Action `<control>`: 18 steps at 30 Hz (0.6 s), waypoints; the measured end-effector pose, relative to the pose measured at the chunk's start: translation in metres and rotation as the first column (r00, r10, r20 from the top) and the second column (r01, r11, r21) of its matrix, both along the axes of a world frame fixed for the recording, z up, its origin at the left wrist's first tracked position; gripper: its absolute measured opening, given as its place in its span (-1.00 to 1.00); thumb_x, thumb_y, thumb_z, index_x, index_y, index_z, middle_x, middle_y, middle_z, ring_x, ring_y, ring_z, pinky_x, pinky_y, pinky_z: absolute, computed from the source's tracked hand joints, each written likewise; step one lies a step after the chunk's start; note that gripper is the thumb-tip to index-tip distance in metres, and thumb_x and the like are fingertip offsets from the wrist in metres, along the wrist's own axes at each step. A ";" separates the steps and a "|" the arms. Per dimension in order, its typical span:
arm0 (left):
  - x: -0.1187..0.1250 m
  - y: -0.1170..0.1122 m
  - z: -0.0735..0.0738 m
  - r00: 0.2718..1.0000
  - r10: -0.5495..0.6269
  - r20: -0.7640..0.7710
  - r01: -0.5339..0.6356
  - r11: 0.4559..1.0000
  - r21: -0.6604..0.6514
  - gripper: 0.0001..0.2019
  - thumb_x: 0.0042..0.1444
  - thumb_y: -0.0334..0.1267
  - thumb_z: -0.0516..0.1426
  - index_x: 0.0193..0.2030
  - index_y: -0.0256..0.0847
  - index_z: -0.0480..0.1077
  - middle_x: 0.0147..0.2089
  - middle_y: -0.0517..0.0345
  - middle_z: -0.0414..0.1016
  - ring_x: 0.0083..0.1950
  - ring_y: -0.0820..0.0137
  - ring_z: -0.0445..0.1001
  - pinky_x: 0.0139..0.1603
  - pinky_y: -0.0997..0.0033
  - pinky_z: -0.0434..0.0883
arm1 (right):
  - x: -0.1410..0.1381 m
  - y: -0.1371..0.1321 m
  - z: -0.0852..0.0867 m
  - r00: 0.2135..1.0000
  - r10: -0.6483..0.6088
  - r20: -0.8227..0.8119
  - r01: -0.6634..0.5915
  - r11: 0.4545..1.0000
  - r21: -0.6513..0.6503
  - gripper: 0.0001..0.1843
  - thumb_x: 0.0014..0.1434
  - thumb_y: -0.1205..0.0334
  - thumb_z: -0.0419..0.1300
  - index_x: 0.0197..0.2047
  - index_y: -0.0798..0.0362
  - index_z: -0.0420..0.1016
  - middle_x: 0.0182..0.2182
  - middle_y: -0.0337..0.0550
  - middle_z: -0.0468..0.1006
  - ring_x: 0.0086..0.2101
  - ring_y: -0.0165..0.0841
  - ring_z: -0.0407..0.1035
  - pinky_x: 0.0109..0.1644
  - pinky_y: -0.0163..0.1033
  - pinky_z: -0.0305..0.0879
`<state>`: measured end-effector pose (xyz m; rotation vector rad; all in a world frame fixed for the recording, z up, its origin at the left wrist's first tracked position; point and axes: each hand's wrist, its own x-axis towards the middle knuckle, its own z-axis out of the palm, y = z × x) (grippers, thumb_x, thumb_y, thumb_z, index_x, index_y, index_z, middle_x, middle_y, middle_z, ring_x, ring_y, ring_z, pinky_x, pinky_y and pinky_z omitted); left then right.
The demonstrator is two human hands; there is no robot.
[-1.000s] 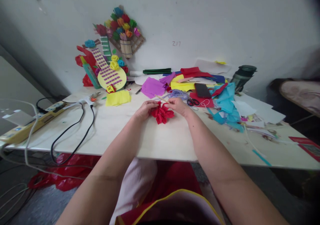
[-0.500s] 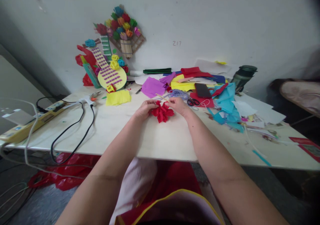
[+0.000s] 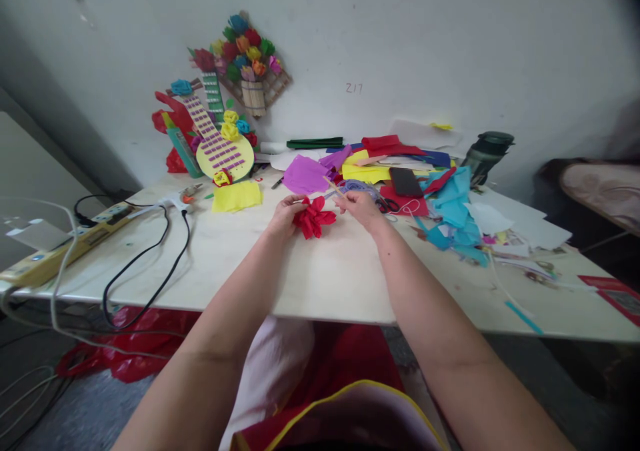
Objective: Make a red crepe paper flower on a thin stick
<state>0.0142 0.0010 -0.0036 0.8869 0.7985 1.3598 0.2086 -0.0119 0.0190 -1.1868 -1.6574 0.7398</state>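
A red paper flower [image 3: 314,218] with spread petals is pinched at its left side by my left hand [image 3: 285,215], above the front half of the table. Between the fingers of my right hand [image 3: 359,209] is a thin light wooden stick [image 3: 332,184], slanting up and to the left. A small gap separates that hand from the petals. Just behind the right hand lie black-handled scissors [image 3: 388,205] and a coil of pale purple cord [image 3: 359,186].
Crepe paper sheets, among them a purple sheet [image 3: 306,174], lie along the back with a phone [image 3: 405,182]. A dark bottle [image 3: 489,155] stands right. At left are a glue gun [image 3: 176,201], a power strip [image 3: 95,232], a yellow paper piece [image 3: 237,196] and a flower-decorated paper guitar [image 3: 226,156].
The red flower has shifted slightly left and up with my left hand. My right hand and the stick have come away from the petals.
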 end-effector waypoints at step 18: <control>-0.001 0.003 -0.003 0.996 0.092 -0.015 -0.092 0.996 0.016 -0.59 -0.27 -0.50 0.20 -0.19 -0.26 0.29 -0.51 0.26 0.40 -0.52 0.49 0.40 -0.40 0.48 0.33 | -0.010 0.003 -0.009 0.996 0.020 -0.089 -0.030 0.993 -0.118 -0.80 -0.22 0.18 0.31 -0.54 0.10 0.43 -0.60 -0.23 0.47 -0.47 -0.37 0.34 -0.30 -0.23 0.22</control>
